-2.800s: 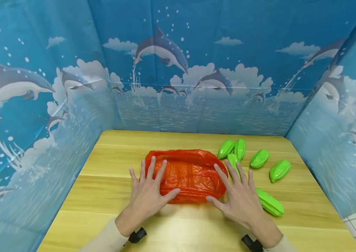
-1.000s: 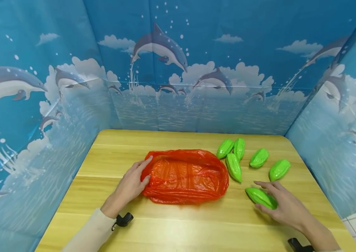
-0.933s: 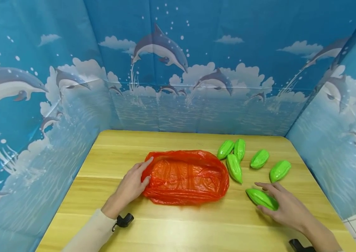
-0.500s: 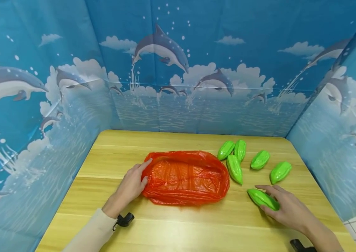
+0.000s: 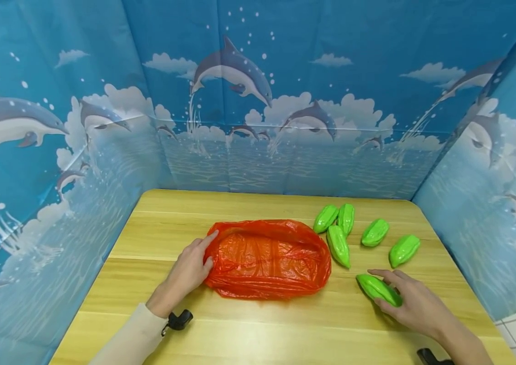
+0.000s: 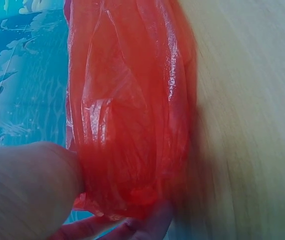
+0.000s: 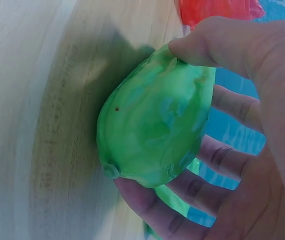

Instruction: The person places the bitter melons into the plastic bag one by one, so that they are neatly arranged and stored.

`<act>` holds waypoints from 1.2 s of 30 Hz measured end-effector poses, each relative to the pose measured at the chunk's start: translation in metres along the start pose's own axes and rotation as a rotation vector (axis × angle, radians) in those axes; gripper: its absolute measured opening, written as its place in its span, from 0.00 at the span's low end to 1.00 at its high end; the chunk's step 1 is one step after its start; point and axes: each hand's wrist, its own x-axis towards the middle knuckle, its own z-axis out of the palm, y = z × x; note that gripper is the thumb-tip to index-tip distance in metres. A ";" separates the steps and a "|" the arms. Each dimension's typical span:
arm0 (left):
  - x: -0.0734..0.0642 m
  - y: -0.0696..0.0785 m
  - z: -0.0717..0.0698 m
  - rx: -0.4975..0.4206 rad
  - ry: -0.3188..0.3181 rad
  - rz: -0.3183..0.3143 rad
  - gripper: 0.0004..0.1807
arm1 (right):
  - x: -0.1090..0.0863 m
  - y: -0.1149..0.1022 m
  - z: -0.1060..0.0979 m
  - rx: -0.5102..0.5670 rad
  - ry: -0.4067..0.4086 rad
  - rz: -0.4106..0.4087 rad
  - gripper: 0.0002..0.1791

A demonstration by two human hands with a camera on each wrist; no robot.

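Observation:
A red plastic bag (image 5: 267,256) lies spread in an oblong shape on the table, its top side open. At the bag's left end, my left hand (image 5: 187,266) grips the edge; in the left wrist view, the thumb (image 6: 32,187) is on one side and the fingertips come out past the lower end. Right of the bag, my right hand (image 5: 415,299) holds a glossy green papaya-like fruit (image 5: 378,289) with lengthwise ridges. In the right wrist view, thumb and fingers curl round this fruit (image 7: 152,120), close to the tabletop. Part of the fruit is hidden by the hand.
Several more green fruits lie on the right side of the wooden table (image 5: 258,329): three close together by the bag, including one fruit (image 5: 338,247), then another fruit (image 5: 375,232) and one fruit (image 5: 404,251) farther right. A dolphin-print curtain (image 5: 285,152) encloses the table's back and sides.
Both hands were spread over the bag. My left hand has moved to the bag's left end, my right hand rightward onto the nearest fruit. Over the last second both stay nearly still.

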 end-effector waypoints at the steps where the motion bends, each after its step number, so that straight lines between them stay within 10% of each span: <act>1: 0.000 0.000 0.000 0.001 0.000 0.002 0.41 | 0.000 0.000 0.000 0.002 0.001 0.000 0.38; 36: -0.008 0.006 -0.002 -0.025 0.002 -0.007 0.42 | 0.033 -0.067 -0.038 0.016 0.152 -0.143 0.37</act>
